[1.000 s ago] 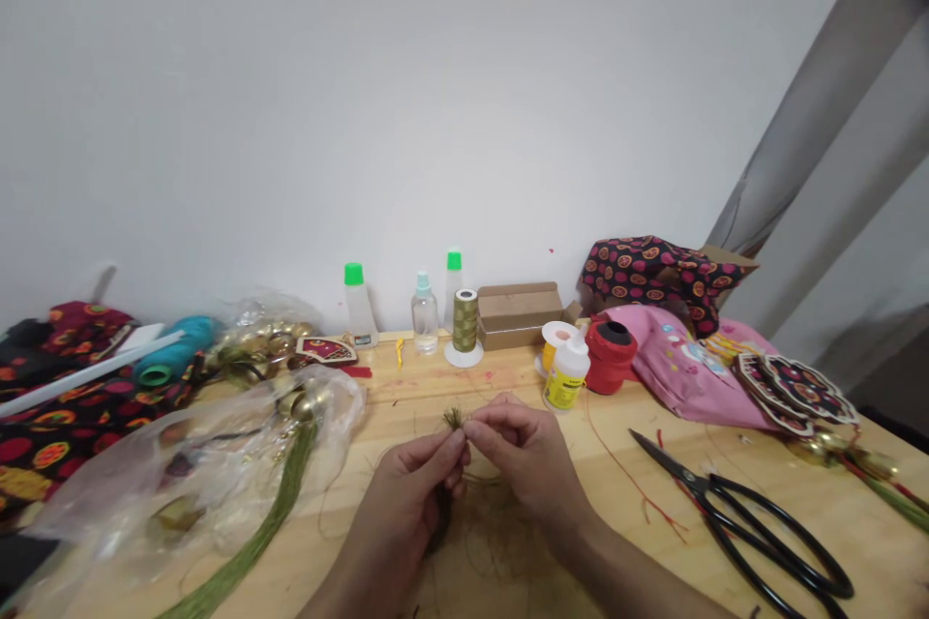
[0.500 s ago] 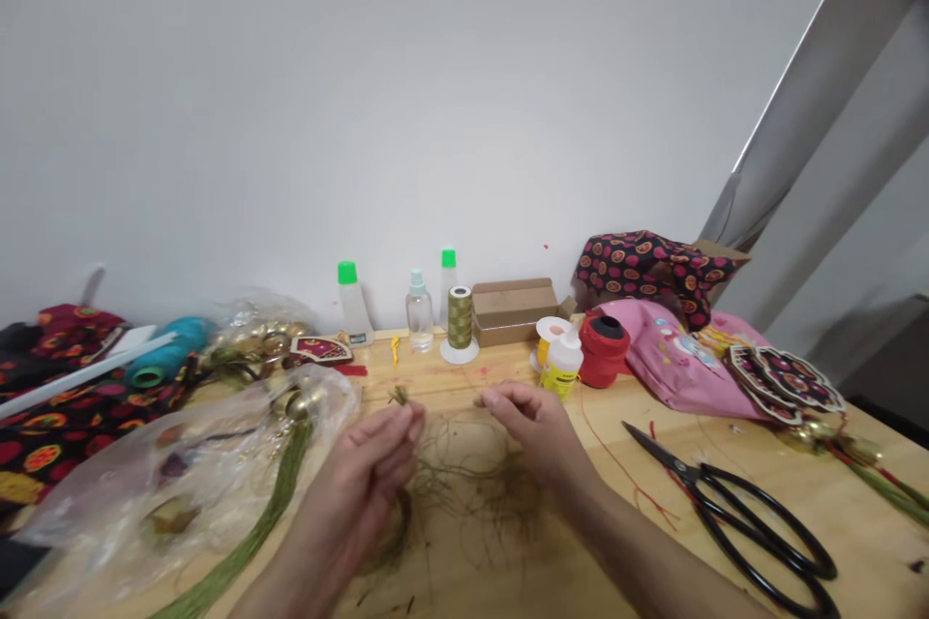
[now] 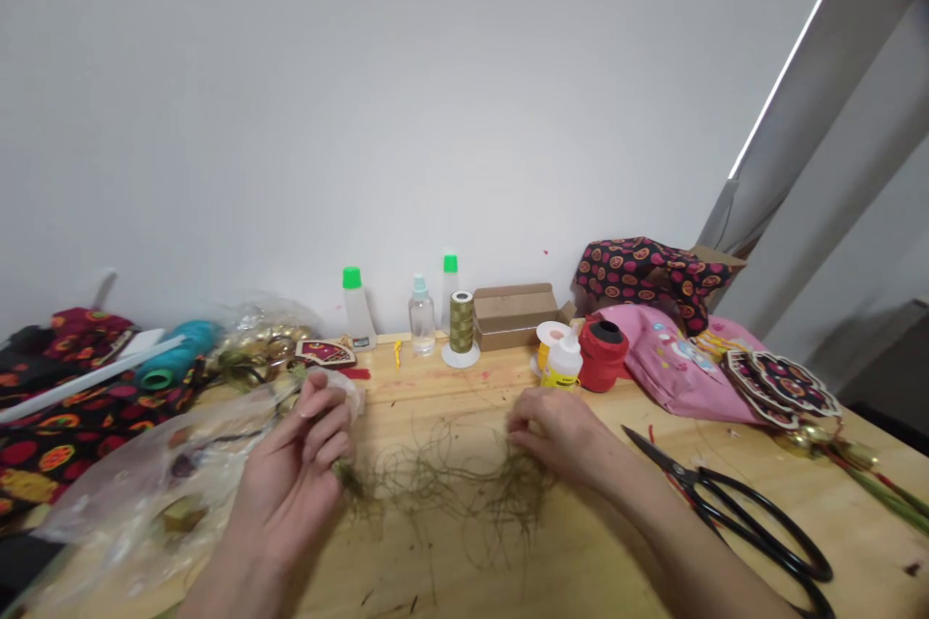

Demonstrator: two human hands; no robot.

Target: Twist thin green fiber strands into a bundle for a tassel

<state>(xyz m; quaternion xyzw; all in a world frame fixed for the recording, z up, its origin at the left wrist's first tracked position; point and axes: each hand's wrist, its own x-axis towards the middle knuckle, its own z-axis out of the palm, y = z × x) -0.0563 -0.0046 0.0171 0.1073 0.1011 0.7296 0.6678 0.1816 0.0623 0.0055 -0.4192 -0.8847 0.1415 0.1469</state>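
My left hand (image 3: 305, 464) is closed with its palm turned up, at the edge of the clear plastic bag (image 3: 123, 493). A bundle of olive-green threads (image 3: 351, 482) shows below its little finger, and a small greenish tuft is blurred near its fingertips. My right hand (image 3: 558, 430) is closed, knuckles up, over the right end of a loose tangle of green threads (image 3: 450, 479). Its fingertips are hidden, so what they pinch cannot be made out. The tangle spreads over the wooden table between both hands.
Large black scissors (image 3: 755, 522) lie at the right. Along the back stand an olive thread spool (image 3: 461, 324), a glue bottle (image 3: 562, 363), a red thread cone (image 3: 604, 358), a cardboard box (image 3: 515, 319) and a clear bottle (image 3: 422, 321). A teal cone (image 3: 178, 353) lies left.
My left hand has moved left and turned palm up. My right hand has shifted slightly right and down, and the green thread tangle between them is now more exposed.
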